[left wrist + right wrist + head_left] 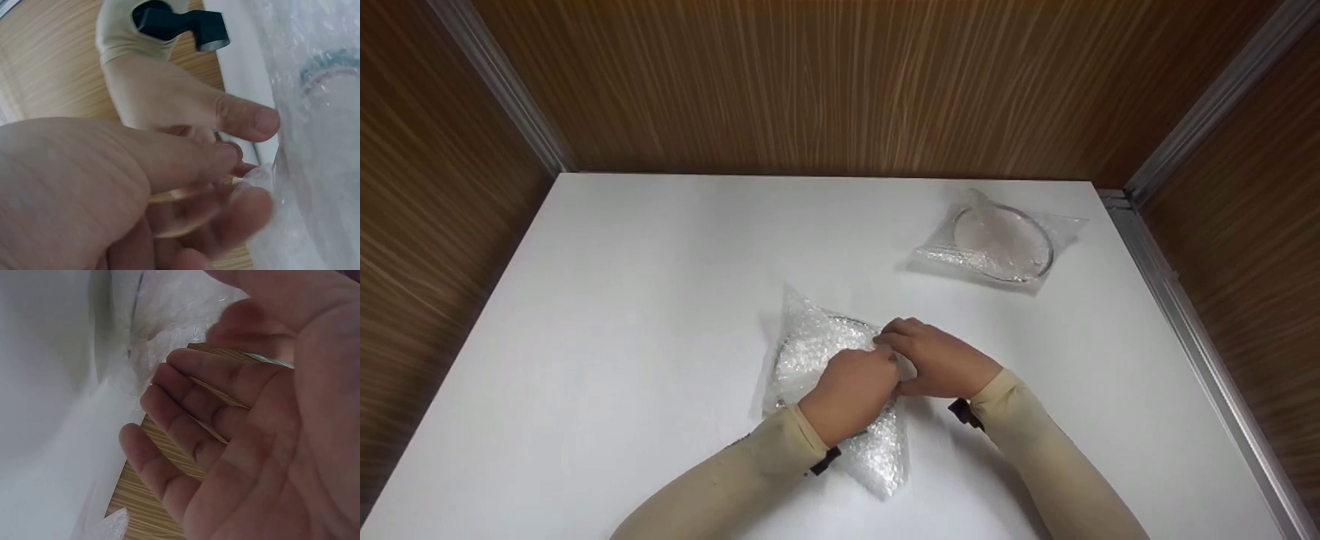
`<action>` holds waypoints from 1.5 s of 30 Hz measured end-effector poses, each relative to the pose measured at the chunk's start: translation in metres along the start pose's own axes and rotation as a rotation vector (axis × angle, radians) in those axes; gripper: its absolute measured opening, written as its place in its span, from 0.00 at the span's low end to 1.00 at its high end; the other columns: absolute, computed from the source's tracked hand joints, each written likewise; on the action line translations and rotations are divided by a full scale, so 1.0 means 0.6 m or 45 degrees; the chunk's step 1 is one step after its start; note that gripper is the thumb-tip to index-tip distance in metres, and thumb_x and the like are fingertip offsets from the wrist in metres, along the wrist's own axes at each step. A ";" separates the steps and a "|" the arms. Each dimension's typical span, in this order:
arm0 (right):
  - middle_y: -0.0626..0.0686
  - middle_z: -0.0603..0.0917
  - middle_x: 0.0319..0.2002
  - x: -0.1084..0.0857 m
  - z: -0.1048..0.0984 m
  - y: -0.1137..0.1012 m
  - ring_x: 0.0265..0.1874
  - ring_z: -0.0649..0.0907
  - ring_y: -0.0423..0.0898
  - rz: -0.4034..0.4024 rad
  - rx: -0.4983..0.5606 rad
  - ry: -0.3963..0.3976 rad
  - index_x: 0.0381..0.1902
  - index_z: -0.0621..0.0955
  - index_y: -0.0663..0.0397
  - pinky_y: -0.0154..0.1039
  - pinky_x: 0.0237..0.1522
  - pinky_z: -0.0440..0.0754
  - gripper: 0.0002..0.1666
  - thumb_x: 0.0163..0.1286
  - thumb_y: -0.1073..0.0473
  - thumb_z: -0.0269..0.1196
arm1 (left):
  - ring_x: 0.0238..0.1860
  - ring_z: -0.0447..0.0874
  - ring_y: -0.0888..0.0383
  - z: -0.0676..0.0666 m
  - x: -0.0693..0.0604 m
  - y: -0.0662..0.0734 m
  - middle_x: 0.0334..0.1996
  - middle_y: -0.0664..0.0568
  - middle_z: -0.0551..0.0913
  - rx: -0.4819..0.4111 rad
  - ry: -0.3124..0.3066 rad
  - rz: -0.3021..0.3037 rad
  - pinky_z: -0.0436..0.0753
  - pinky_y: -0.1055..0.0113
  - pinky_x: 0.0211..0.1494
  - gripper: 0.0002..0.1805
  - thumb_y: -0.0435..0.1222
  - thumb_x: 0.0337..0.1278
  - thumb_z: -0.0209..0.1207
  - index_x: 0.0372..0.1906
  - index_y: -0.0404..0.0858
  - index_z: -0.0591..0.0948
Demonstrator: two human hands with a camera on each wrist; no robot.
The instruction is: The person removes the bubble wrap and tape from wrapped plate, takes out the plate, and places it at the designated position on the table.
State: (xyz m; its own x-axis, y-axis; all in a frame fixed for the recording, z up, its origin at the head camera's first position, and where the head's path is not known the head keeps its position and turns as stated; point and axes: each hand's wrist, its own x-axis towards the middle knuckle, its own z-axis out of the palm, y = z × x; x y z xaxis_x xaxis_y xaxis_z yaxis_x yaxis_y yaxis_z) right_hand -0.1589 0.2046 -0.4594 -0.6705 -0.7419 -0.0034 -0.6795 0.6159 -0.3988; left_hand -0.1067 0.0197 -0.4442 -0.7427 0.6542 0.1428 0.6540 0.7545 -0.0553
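A bubble-wrapped package (817, 345) lies on the white table, and a dark curved rim shows through its wrap. My left hand (855, 390) is over its right part, fingers curled, pinching the bubble wrap (261, 177) near the edge; the exact hold is partly hidden. Facing it, my right hand (941, 360) is at the package's right side. Its thumb touches the wrap in the left wrist view, while the other fingers are loosely bent and spread in the right wrist view, with nothing gripped in them.
Another clear-wrapped package (1005, 240) with a round dark rim lies at the table's back right. Wood-grain panels (810, 90) enclose the white table (622, 300) at the back and both sides. A metal rail (1177, 292) runs along the right edge.
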 end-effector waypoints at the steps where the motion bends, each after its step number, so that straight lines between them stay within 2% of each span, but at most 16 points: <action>1: 0.54 0.80 0.59 0.000 0.001 0.000 0.61 0.78 0.53 0.007 -0.004 -0.004 0.64 0.79 0.60 0.49 0.67 0.75 0.40 0.55 0.53 0.79 | 0.24 0.83 0.61 0.002 0.001 0.003 0.37 0.55 0.85 0.010 -0.002 -0.020 0.82 0.66 0.25 0.03 0.42 0.61 0.68 0.34 0.49 0.90; 5: 0.55 0.79 0.60 0.001 0.007 -0.004 0.62 0.78 0.54 0.018 0.000 -0.020 0.65 0.78 0.59 0.50 0.66 0.75 0.42 0.56 0.51 0.79 | 0.23 0.83 0.60 0.006 0.003 0.010 0.36 0.54 0.85 0.007 -0.031 -0.082 0.83 0.66 0.25 0.04 0.41 0.59 0.70 0.32 0.47 0.89; 11: 0.54 0.81 0.55 0.003 0.011 -0.008 0.56 0.79 0.54 -0.034 -0.013 0.027 0.56 0.82 0.58 0.49 0.61 0.78 0.34 0.54 0.53 0.80 | 0.24 0.84 0.59 0.008 0.011 0.011 0.30 0.55 0.84 -0.025 -0.082 -0.127 0.82 0.64 0.24 0.03 0.41 0.57 0.71 0.30 0.49 0.88; 19: 0.54 0.81 0.53 0.007 0.014 -0.008 0.54 0.80 0.54 -0.032 -0.025 0.038 0.55 0.82 0.59 0.49 0.60 0.79 0.32 0.54 0.54 0.79 | 0.25 0.85 0.58 0.019 0.019 0.012 0.27 0.56 0.86 -0.056 -0.091 -0.138 0.82 0.63 0.25 0.02 0.39 0.58 0.69 0.34 0.51 0.90; 21: 0.54 0.81 0.53 0.007 0.014 -0.008 0.54 0.80 0.54 -0.024 -0.033 0.037 0.55 0.82 0.58 0.49 0.60 0.79 0.33 0.53 0.54 0.79 | 0.24 0.84 0.58 0.021 0.019 0.011 0.26 0.56 0.85 -0.080 -0.096 -0.149 0.82 0.63 0.24 0.00 0.39 0.58 0.69 0.34 0.48 0.89; 24: 0.54 0.81 0.54 0.007 0.014 -0.007 0.54 0.80 0.54 -0.020 -0.045 0.034 0.57 0.81 0.58 0.48 0.60 0.78 0.35 0.53 0.54 0.79 | 0.23 0.83 0.57 0.023 0.022 0.007 0.26 0.56 0.84 -0.123 -0.122 -0.171 0.81 0.63 0.24 0.03 0.39 0.58 0.69 0.32 0.45 0.87; 30: 0.54 0.80 0.55 0.006 0.013 -0.007 0.56 0.79 0.53 -0.017 -0.032 0.033 0.59 0.80 0.59 0.47 0.62 0.78 0.38 0.52 0.53 0.81 | 0.25 0.84 0.56 0.027 0.027 -0.001 0.29 0.55 0.84 -0.209 -0.140 -0.234 0.83 0.62 0.25 0.04 0.40 0.57 0.71 0.32 0.45 0.88; 39: 0.52 0.80 0.57 0.004 0.013 -0.002 0.58 0.79 0.52 0.028 -0.032 0.039 0.60 0.80 0.59 0.46 0.62 0.80 0.41 0.53 0.47 0.81 | 0.26 0.85 0.55 0.037 0.036 -0.011 0.31 0.54 0.85 -0.286 -0.172 -0.234 0.84 0.60 0.27 0.13 0.45 0.55 0.74 0.36 0.41 0.87; 45: 0.53 0.80 0.56 0.004 0.011 -0.002 0.56 0.80 0.51 0.027 -0.045 0.039 0.59 0.80 0.59 0.46 0.60 0.80 0.40 0.51 0.50 0.82 | 0.28 0.86 0.53 0.040 0.041 -0.020 0.29 0.53 0.85 -0.437 -0.180 -0.249 0.84 0.57 0.30 0.07 0.41 0.63 0.68 0.35 0.41 0.86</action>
State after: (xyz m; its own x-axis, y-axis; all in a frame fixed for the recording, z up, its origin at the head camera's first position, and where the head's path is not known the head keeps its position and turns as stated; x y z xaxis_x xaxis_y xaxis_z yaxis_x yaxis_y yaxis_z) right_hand -0.1577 0.2001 -0.4649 -0.6930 -0.7207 0.0168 -0.6750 0.6405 -0.3661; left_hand -0.1361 0.0280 -0.4638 -0.8544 0.5192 -0.0200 0.4911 0.8195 0.2953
